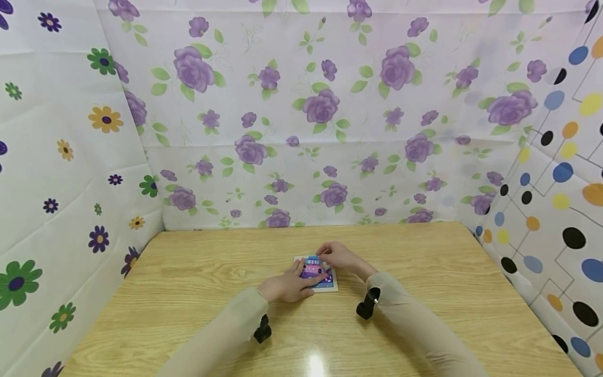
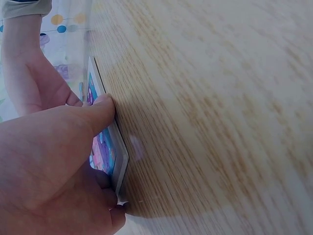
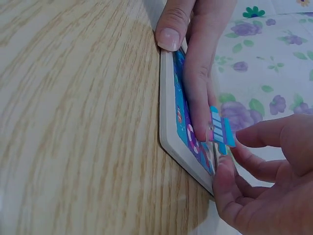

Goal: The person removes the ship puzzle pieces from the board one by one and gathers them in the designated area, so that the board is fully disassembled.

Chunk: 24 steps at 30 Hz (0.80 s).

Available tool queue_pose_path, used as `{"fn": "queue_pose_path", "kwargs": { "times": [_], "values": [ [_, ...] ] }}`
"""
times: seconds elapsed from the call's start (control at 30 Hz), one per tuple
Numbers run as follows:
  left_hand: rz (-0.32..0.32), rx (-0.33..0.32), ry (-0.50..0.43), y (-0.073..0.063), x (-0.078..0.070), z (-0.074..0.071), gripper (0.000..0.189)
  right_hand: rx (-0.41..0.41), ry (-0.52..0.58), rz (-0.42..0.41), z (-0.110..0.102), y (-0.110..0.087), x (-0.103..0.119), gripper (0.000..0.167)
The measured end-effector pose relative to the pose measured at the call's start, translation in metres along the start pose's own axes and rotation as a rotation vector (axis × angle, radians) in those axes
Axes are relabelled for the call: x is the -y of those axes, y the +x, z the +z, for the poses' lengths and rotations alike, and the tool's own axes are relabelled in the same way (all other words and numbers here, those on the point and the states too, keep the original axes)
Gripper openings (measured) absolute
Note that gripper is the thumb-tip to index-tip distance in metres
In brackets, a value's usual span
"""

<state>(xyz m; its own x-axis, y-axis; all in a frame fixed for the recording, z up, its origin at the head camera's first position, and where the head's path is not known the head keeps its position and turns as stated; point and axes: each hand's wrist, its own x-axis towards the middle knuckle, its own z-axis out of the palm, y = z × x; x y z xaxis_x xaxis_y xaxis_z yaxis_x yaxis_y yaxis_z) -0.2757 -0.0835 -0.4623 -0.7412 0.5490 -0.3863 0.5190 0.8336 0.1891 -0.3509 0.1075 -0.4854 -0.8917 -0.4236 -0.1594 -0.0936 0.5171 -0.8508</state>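
A small jigsaw puzzle board (image 1: 325, 289) with a pale rim and a blue, pink and purple picture lies on the table. Across its left and near part, my left hand (image 1: 289, 285) rests with fingers spread and pressing down. In the left wrist view the thumb (image 2: 103, 110) lies over the board's rim. At the far right edge, my right hand (image 1: 341, 256) pinches a blue puzzle piece (image 3: 222, 129) with white stripes. That piece stands tilted up from the board, close to a left fingertip. Part of the picture is hidden under the left hand.
The board lies on a wood-grain table (image 1: 212, 262). Flower-patterned cloth (image 1: 282, 131) hangs behind it, and a dotted cloth (image 1: 556, 173) hangs on the right. Each wrist wears a black camera, one of them the right wrist camera (image 1: 367, 305).
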Motion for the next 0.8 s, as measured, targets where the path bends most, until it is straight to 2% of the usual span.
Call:
{"fn": "queue_pose_path", "kwargs": {
  "times": [0.47,0.8],
  "values": [
    [-0.005,0.007,0.011,0.0043,0.0025,0.0030,0.051,-0.064,-0.091,-0.050,0.0073,0.0026,-0.0019,0.008],
    [0.012,0.002,-0.001,0.0020,0.0036,0.0028,0.052,-0.071,-0.123,-0.079,0.0088,0.0029,-0.0040,0.005]
  ]
}}
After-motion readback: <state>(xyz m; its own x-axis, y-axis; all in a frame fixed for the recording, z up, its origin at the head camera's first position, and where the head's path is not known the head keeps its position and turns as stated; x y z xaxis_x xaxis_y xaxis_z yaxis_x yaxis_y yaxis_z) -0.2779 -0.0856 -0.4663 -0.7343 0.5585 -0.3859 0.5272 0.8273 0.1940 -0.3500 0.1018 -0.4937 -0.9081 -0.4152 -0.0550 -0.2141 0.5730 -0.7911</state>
